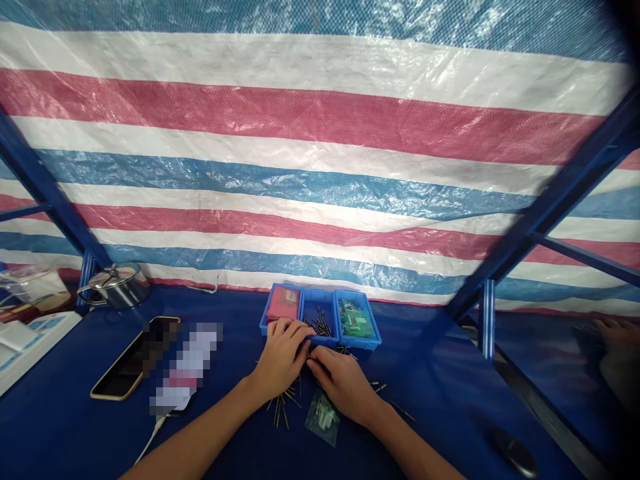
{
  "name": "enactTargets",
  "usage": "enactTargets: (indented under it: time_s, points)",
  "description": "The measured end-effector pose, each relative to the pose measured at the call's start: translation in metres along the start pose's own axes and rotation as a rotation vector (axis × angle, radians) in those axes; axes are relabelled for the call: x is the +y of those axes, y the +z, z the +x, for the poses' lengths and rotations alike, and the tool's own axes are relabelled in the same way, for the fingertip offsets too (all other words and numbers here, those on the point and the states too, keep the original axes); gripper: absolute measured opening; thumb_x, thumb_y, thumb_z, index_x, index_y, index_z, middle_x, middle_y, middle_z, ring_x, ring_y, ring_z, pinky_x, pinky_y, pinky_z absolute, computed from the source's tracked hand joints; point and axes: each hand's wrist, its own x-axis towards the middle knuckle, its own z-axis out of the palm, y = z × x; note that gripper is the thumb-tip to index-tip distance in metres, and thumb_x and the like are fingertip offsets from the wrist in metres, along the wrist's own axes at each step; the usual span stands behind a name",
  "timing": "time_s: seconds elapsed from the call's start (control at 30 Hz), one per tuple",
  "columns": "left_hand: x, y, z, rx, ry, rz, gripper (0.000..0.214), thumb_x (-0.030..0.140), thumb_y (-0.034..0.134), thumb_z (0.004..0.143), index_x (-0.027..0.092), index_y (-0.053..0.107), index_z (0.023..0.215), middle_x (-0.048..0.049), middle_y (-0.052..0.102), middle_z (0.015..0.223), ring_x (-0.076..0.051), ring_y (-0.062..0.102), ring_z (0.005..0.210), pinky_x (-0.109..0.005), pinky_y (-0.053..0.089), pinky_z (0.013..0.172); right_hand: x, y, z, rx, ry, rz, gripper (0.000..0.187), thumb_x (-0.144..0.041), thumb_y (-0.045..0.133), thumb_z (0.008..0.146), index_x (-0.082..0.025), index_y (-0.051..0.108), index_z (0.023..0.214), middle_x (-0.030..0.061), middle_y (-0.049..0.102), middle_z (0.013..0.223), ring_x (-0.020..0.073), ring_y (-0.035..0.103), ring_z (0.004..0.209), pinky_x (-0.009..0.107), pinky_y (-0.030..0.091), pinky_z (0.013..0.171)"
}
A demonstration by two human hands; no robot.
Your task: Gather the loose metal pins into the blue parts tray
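My left hand (283, 353) is at the front edge of the blue bins, its fingers bent and its thumb reaching toward my right hand. Beside it, my right hand (343, 380) has its thumb and forefinger pinched together. The fingertips of both hands nearly meet; whatever is between them is too small or hidden to make out. Thin dark metal rods like drill bits (283, 407) lie scattered below my left hand. More of these rods fill part of the middle blue bin (320, 298). Under my right wrist lies a small clear bag (324, 420) with pale pieces inside.
The left bin holds a pink block (283, 305); the right bin holds green-tinted small bags (356, 320). To the left are a phone (125, 363), a blurred-out device with a cable (149, 437) and a metal pot (117, 287). A dark oval object (513, 452) sits lower right.
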Motion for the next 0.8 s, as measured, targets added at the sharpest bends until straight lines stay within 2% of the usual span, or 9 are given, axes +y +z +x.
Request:
enactTargets:
  time_s: [0.8]
  points:
    - [0.0011,-0.0013,0.0005,-0.016,-0.007,0.004,0.024,0.018,0.053,0.107,0.028,0.064,0.126,-0.0033,0.069,0.125,-0.026,0.054,0.112,-0.045,0.038,0.096,0.0010,0.0006,0.0008,-0.002,-0.003,-0.008,0.023,-0.029,0.046,0.113,-0.025,0.048,0.091,-0.0018,0.065,0.087,0.0175,0.064,0.074,0.028,0.036,0.063]
